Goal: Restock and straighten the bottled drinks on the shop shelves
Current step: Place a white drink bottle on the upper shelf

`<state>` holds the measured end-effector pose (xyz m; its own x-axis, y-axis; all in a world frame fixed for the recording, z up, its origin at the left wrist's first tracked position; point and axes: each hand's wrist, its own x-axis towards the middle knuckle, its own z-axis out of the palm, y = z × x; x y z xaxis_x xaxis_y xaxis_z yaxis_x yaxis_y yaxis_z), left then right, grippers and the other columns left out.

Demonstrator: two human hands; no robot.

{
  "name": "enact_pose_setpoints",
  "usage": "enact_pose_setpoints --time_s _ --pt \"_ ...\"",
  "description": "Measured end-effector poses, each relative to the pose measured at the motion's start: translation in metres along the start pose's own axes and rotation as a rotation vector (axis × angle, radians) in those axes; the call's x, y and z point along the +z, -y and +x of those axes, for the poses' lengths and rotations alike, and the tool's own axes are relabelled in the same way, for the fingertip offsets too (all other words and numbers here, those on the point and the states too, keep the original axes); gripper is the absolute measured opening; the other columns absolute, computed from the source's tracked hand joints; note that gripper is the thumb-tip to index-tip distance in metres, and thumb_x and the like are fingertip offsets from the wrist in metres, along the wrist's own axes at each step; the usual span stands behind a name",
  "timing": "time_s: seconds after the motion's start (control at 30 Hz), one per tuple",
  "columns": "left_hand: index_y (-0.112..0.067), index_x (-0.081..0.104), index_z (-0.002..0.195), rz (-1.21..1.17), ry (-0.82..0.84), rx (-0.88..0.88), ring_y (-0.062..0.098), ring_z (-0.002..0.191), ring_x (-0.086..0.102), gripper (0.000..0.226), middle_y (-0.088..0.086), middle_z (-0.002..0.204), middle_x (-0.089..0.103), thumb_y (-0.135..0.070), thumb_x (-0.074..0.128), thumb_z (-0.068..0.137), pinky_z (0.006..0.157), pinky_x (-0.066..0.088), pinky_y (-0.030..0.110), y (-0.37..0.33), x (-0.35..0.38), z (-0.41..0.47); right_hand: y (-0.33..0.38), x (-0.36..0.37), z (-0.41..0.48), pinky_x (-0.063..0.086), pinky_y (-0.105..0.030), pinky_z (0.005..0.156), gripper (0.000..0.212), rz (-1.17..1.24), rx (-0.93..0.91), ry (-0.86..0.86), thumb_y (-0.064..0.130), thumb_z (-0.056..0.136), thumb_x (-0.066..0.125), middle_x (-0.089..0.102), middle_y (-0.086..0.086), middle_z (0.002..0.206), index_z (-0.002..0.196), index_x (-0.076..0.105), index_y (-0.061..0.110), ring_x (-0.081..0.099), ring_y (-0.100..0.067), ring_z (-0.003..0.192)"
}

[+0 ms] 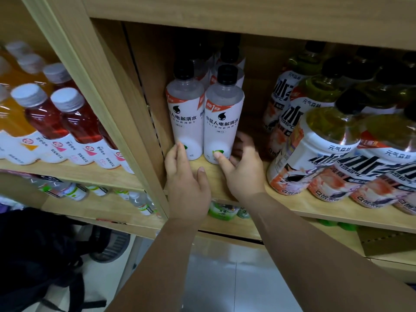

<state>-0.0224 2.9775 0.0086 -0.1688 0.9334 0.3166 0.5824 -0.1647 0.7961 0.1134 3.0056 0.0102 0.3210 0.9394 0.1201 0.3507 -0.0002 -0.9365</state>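
Right hand (242, 170) grips the right front bottle (222, 122) at its base, thumb in front, while the left hand (185, 179), fingers relaxed, touches the left front bottle (185, 118), apparently aligning both near the shelf (304, 208) edge.

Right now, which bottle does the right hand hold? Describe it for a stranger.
At the left end of the wooden shelf stand white-labelled, black-capped bottles. It is the front right bottle, beside the gap; the right hand wraps its base.
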Motion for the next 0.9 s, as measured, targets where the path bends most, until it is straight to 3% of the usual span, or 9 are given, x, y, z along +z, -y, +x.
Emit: enact_pose_setpoints --time_s 0.1,0.17,0.27,0.4,0.5,0.6,0.7,0.83,0.9 --pt "-0.006 0.032 0.157 0.0 0.038 0.012 0.015 0.143 0.031 0.068 0.012 0.159 0.032 -0.021 0.054 0.095 0.113 0.017 0.007 -0.009 -0.02 -0.014 0.009 -0.005 -0.008 0.056 -0.042 0.102 0.078 -0.028 0.036 0.024 0.048 0.084 0.078 0.052 -0.005 0.137 0.149 0.039 0.031 0.065 -0.016 0.116" --pt "-0.008 0.039 0.154 0.003 0.034 0.032 0.016 0.138 0.039 0.063 0.01 0.153 0.038 -0.022 0.056 0.095 0.114 0.032 0.018 -0.019 -0.039 -0.026 0.023 -0.015 -0.023 0.054 -0.042 0.103 0.074 -0.064 -0.003 0.013 0.047 0.087 0.076 0.049 -0.001 0.134 0.148 0.04 0.028 0.06 -0.014 0.115" --pt "-0.011 0.047 0.148 -0.019 0.001 0.054 0.015 0.131 0.048 0.054 0.005 0.144 0.047 -0.015 0.063 0.097 0.108 0.043 0.025 -0.041 -0.068 -0.043 0.06 -0.041 -0.054 0.054 -0.037 0.102 0.057 -0.029 -0.093 0.038 0.038 0.091 0.075 0.052 0.005 0.131 0.141 0.049 0.025 0.058 -0.005 0.114" --pt "-0.016 0.052 0.142 -0.027 -0.093 0.123 0.022 0.126 0.055 0.05 -0.001 0.132 0.053 -0.031 0.058 0.095 0.106 0.048 0.049 -0.087 -0.108 -0.047 0.128 -0.088 -0.091 0.058 -0.03 0.089 0.033 0.008 -0.314 0.073 0.038 0.093 0.071 0.06 0.014 0.114 0.122 0.066 0.023 0.065 -0.005 0.104" --pt "-0.02 0.053 0.141 -0.062 -0.169 0.181 0.019 0.125 0.056 0.049 -0.003 0.131 0.054 -0.032 0.059 0.094 0.105 0.049 0.049 -0.132 -0.143 -0.032 0.191 -0.123 -0.105 0.054 -0.018 0.075 0.019 0.042 -0.537 0.034 0.032 0.091 0.07 0.066 0.008 0.096 0.103 0.072 0.017 0.067 -0.007 0.089" --pt "-0.02 0.055 0.139 -0.087 -0.23 0.264 0.015 0.124 0.056 0.047 -0.006 0.129 0.054 -0.031 0.062 0.094 0.107 0.048 0.044 -0.175 -0.176 -0.01 0.248 -0.149 -0.096 0.046 -0.009 0.071 0.008 0.104 -0.652 -0.049 0.026 0.089 0.073 0.07 0.003 0.087 0.096 0.07 0.024 0.065 -0.004 0.08" --pt "-0.02 0.056 0.138 -0.118 -0.26 0.331 0.012 0.125 0.055 0.047 -0.01 0.127 0.053 -0.03 0.063 0.093 0.108 0.048 0.041 -0.212 -0.194 0.016 0.287 -0.157 -0.063 0.051 -0.015 0.074 0.013 0.16 -0.582 -0.02 0.031 0.091 0.074 0.071 0.001 0.097 0.101 0.067 0.028 0.066 -0.003 0.084" --pt "-0.015 0.05 0.145 -0.061 -0.202 0.327 0.011 0.129 0.05 0.053 -0.011 0.13 0.046 -0.025 0.065 0.095 0.112 0.045 0.041 -0.242 -0.195 0.059 0.31 -0.141 -0.007 0.06 -0.044 0.089 0.038 0.072 -0.406 0.066 0.042 0.09 0.076 0.07 0.006 0.111 0.121 0.067 0.023 0.067 -0.006 0.098" --pt "-0.016 0.044 0.15 -0.023 -0.161 0.271 0.017 0.135 0.047 0.057 -0.002 0.14 0.047 -0.022 0.065 0.097 0.114 0.037 0.03 -0.253 -0.192 0.076 0.318 -0.129 0.012 0.058 -0.047 0.094 0.047 0.048 -0.373 0.098 0.046 0.091 0.073 0.068 0.007 0.116 0.13 0.063 0.022 0.064 -0.009 0.105"
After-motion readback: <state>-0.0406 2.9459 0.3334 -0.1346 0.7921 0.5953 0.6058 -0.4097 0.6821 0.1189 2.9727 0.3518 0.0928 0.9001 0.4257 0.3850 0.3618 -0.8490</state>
